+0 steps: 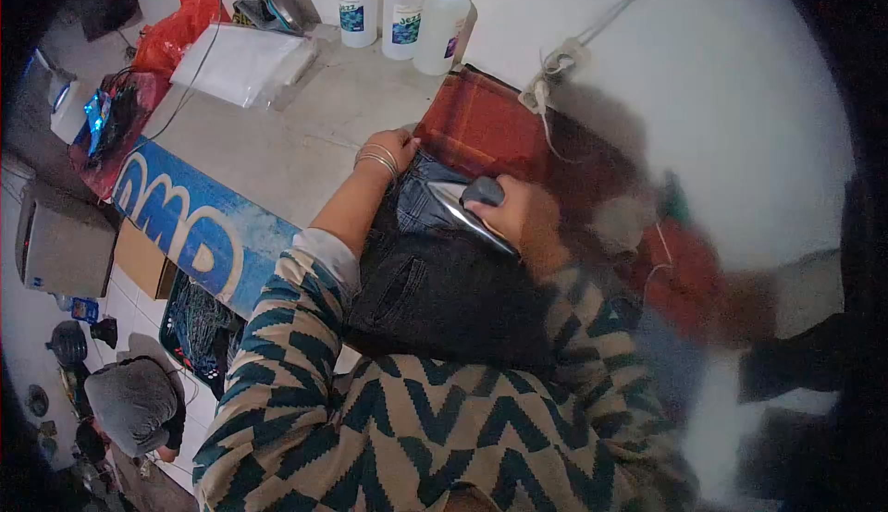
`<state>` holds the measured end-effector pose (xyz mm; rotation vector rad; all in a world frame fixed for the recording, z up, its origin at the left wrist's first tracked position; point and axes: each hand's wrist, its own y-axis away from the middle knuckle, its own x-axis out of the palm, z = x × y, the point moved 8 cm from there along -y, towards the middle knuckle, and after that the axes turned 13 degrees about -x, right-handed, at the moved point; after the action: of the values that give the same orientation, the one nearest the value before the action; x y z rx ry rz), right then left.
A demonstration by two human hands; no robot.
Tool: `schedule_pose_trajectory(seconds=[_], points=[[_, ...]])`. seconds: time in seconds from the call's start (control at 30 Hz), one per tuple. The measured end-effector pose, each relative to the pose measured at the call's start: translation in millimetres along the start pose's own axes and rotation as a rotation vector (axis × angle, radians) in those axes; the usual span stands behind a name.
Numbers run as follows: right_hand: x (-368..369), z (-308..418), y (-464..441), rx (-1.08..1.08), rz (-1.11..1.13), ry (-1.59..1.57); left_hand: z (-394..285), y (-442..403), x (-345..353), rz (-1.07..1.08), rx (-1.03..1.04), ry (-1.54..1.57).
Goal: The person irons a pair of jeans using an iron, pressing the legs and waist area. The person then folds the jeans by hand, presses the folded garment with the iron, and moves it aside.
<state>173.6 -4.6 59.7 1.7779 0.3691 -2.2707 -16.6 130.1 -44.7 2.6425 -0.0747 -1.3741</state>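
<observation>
My right hand (527,221) is wrapped round the dark handle of a clothes iron (467,209), whose shiny metal body rests on dark trousers (425,295). A slanted pocket opening shows on the trousers, and a bluish-grey part lies under the iron's tip. At their upper left edge my left hand (393,149), with bangles on its wrist, has its fingers closed on the fabric; the fingertips are partly hidden. Beneath and beyond the trousers a red checked cloth (486,123) covers the work surface.
Three white bottles (402,26) stand at the back by the wall. A stack of clear plastic bags (245,63) and a red plastic bag (185,26) lie at back left. A power socket with cables (560,59) hangs nearby. Another person (134,406) sits low at lower left.
</observation>
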Motion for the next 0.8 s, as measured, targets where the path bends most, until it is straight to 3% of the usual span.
schedule_pose_trajectory(seconds=[0.07, 0.23, 0.37, 0.43, 0.47, 0.53, 0.6, 0.67, 0.73, 0.8], points=[[-0.5, -8.3, -9.0, 0.114, 0.011, 0.006, 2.7, -2.7, -4.0, 0.006, -0.036, 0.037], [7.7, 8.4, -31.0, -0.195, 0.112, 0.039, 5.9, -32.7, 14.9, 0.221, 0.030, 0.047], [8.9, 16.5, -37.8, -0.137, 0.102, 0.016, 10.5, -37.3, 12.5, 0.244, 0.083, 0.193], [5.3, 19.8, -36.6, -0.085, 0.022, 0.063, 23.3, -28.6, 2.1, 0.412, -0.138, 0.423], [8.1, 21.2, -37.2, -0.090, 0.032, 0.062, 26.3, -17.3, -8.6, 0.413, -0.147, 0.429], [7.6, 34.1, -41.3, -0.238, -0.017, 0.065, 49.7, 12.0, -60.1, 0.031, -0.242, 0.429], [6.2, 47.9, -48.8, -0.230, 0.010, 0.103, 84.6, 32.8, -63.7, -0.067, -0.225, 0.016], [10.4, 59.8, -57.9, -0.225, 0.046, 0.142, 105.4, 77.5, -50.7, 0.020, -0.245, -0.035], [8.7, 67.5, -69.0, -0.224, -0.010, 0.105, 99.7, 135.2, -46.7, -0.041, -0.324, -0.020], [7.4, 80.6, -78.8, -0.274, 0.050, 0.126, 97.3, 161.7, -36.7, -0.088, -0.277, -0.042]])
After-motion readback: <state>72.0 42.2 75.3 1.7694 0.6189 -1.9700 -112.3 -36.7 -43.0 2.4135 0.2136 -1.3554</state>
